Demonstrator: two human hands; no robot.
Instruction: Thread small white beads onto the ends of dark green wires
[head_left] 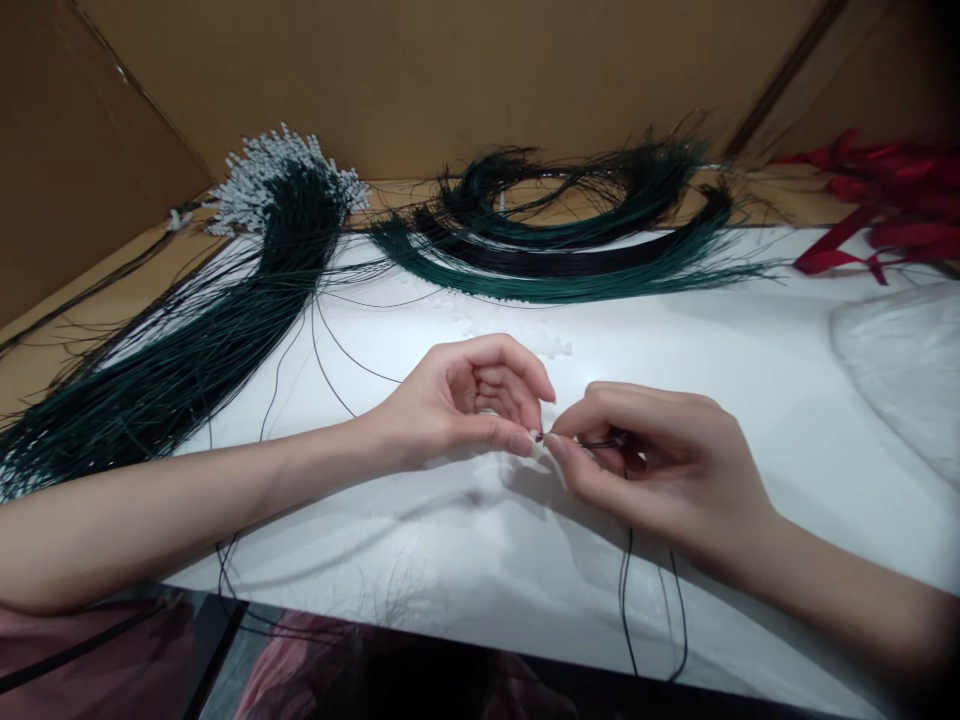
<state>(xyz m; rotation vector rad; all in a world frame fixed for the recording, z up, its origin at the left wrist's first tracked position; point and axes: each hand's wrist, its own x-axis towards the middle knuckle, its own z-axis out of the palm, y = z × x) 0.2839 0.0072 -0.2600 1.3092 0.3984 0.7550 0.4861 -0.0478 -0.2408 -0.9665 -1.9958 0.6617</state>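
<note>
Above the white tabletop, my left hand (480,400) pinches a small white piece (536,437) between thumb and fingers; its exact shape is mostly hidden. Close against it, my right hand (660,450) is closed on a thin dark cord (600,445). The cord's end meets the white piece at my fingertips, and I cannot tell whether it passes through. Below my right hand, dark cord strands (626,600) hang toward the table's front edge. More small white pieces (555,348) lie scattered behind my hands.
A large bundle of dark green cords (225,340) with white tips (277,180) lies at left. Curved bundles of green and black cord (570,262) lie at the back. Red ribbon (900,200) and a clear plastic bag (907,370) are at right. Cardboard walls (465,80) stand behind.
</note>
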